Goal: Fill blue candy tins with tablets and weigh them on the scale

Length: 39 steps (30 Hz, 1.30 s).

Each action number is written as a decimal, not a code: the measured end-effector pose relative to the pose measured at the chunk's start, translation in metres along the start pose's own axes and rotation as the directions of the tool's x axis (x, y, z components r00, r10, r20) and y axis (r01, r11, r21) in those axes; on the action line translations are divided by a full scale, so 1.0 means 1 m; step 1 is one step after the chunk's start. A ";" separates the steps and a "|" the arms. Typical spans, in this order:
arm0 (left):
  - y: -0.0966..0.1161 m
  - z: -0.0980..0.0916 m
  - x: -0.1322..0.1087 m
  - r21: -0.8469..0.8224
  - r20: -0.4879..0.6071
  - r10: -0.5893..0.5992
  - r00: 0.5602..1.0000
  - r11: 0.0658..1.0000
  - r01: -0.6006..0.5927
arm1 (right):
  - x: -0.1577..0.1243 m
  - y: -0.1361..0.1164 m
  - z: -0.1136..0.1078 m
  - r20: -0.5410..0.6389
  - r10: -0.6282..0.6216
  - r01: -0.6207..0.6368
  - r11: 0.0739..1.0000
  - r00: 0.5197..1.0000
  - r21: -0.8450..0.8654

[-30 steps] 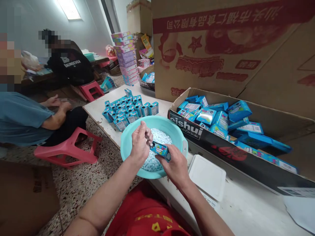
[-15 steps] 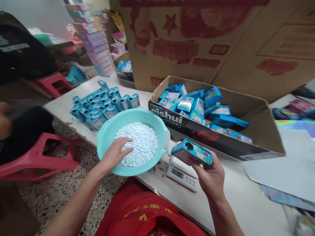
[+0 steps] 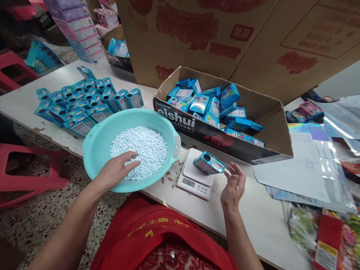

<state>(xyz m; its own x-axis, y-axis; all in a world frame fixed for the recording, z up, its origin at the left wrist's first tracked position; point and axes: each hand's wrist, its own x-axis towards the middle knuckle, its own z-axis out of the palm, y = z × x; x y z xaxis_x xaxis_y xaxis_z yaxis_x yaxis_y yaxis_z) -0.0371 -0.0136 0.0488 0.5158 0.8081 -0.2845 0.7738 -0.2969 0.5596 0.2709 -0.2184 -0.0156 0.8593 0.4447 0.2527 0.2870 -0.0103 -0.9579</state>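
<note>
A small blue box (image 3: 209,162) with a round hole in its end rests on the white digital scale (image 3: 196,174). Just to its right is my right hand (image 3: 234,184), fingers spread, the tips at the box's end; whether they still touch it I cannot tell. My left hand (image 3: 119,168) is over the turquoise basin (image 3: 94,144), thumb and fingers apart, at the surface of the small pale candies (image 3: 146,148). Behind the basin, several blue boxes (image 3: 81,99) stand upright in a cluster, holes up.
An open carton (image 3: 270,144) of blue boxes stands behind the scale, against a large cardboard box (image 3: 202,33). Plastic sheets (image 3: 292,176) lie at right, colourful packets (image 3: 327,240) at front right. A red stool (image 3: 30,168) is left of the table.
My right hand has set the blue box down on the scale and loosened its fingers. My left hand stays over the candies. The view has shifted downward and to the right.
</note>
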 end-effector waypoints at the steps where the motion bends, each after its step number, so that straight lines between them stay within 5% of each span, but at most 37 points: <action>1: 0.000 0.001 0.000 0.018 0.022 0.019 1.000 1.000 -0.020 | 0.001 0.002 -0.003 -0.059 0.049 -0.049 0.999 0.997 0.001; 7: 0.001 0.004 0.002 0.102 0.126 0.069 0.990 0.991 -0.082 | 0.004 0.008 -0.014 -0.210 0.203 -0.206 0.979 0.956 0.006; 26: -0.003 0.010 0.003 0.278 0.159 0.106 0.982 0.949 -0.148 | -0.004 0.017 -0.009 -0.157 0.292 -0.292 0.956 0.943 0.021; 29: -0.003 0.010 0.003 0.288 0.161 0.108 0.981 0.946 -0.151 | -0.007 0.015 -0.007 -0.113 0.236 -0.232 0.972 0.965 0.045; 33: -0.003 0.012 0.004 0.294 0.157 0.109 0.982 0.944 -0.152 | -0.007 0.012 0.003 0.061 -0.003 0.004 1.000 0.998 -0.019; 36: -0.005 0.015 0.004 0.290 0.134 0.138 0.981 0.942 -0.172 | -0.003 0.002 0.016 0.173 0.042 -0.014 0.987 0.984 -0.161; 39: 0.000 0.014 -0.002 0.187 -0.026 0.229 0.973 0.957 -0.221 | 0.003 -0.023 0.032 0.106 0.066 -0.053 0.991 0.992 -0.122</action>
<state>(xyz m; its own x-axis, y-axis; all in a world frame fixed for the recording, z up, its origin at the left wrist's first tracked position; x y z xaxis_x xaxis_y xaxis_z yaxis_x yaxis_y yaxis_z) -0.0326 -0.0221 0.0383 0.6696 0.7316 -0.1279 0.6956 -0.5575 0.4531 0.2537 -0.1877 0.0025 0.8269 0.5352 0.1729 0.2903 -0.1428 -0.9462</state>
